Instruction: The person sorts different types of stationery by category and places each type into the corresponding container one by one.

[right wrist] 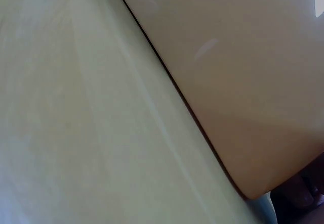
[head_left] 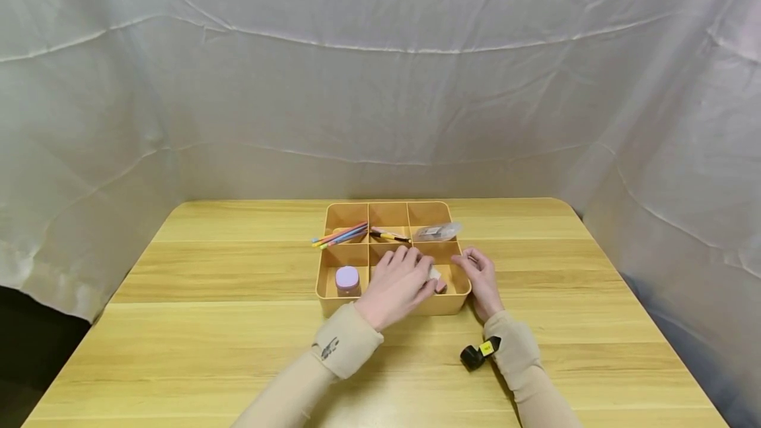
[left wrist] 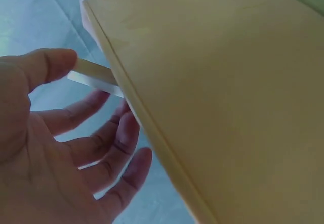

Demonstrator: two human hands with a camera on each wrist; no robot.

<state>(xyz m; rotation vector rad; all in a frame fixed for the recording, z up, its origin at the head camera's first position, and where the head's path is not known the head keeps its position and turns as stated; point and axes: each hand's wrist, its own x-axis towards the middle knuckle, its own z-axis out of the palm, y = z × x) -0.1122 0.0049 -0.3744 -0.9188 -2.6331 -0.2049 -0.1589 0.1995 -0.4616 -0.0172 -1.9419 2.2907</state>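
Observation:
A yellow-orange organizer box with several compartments stands on the table. My left hand reaches over its front middle and right compartments. Between thumb and fingertips it pinches a small white block, seen edge-on in the left wrist view as a pale block beside the box rim. A small pinkish block lies by the left thumb in the front right compartment. At the box's right side, my right hand holds the rim with curled fingers; the right wrist view shows mostly the box wall.
Colored pencils lean over the back left compartment. Pens lie at the back middle, a clear plastic packet at the back right. A lilac-lidded jar stands front left. Pale cloth hangs behind the wooden table.

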